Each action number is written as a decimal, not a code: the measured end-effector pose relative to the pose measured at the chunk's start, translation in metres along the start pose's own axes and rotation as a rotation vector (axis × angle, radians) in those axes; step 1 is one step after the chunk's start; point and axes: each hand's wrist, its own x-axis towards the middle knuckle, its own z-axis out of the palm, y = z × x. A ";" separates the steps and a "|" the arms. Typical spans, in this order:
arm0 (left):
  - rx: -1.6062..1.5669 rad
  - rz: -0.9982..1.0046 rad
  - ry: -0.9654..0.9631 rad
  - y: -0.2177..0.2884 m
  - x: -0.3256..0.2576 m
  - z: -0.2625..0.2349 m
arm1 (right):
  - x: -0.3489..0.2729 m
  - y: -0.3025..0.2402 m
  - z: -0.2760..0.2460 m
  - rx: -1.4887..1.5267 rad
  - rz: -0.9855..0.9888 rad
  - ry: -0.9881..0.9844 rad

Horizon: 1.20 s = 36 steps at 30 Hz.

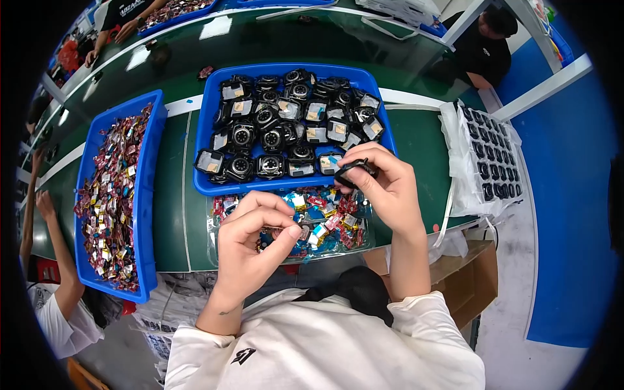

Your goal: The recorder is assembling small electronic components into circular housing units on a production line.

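Observation:
My right hand [393,188] grips a black watch case [354,174] between thumb and fingers, above the near right corner of a blue tray [292,68]. The tray is filled with black watch cases [266,117], some showing round sensor backs and others pale square faces. My left hand [250,244] is closed in a pinch, thumb against curled fingers; whatever lies between them is too small to make out. Under both hands, at the near table edge, a clear plastic tray [211,244] holds many small red, yellow, silver and blue parts [331,221].
A long blue bin [159,123] heaped with small coloured parts stands at the left. On the right, a white-wrapped stack of trays [484,153] carries rows of black pieces. A cardboard box [468,279] is below the table edge. Other people work along the left and at the far right.

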 end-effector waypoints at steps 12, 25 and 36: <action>0.243 0.110 -0.002 0.015 0.011 0.002 | -0.026 0.003 0.045 0.164 0.119 -0.154; 0.506 0.070 0.049 0.010 0.008 -0.002 | -0.035 0.004 0.053 0.303 0.333 -0.170; 0.521 0.003 0.045 0.009 0.008 -0.004 | -0.035 0.003 0.056 0.280 0.341 -0.190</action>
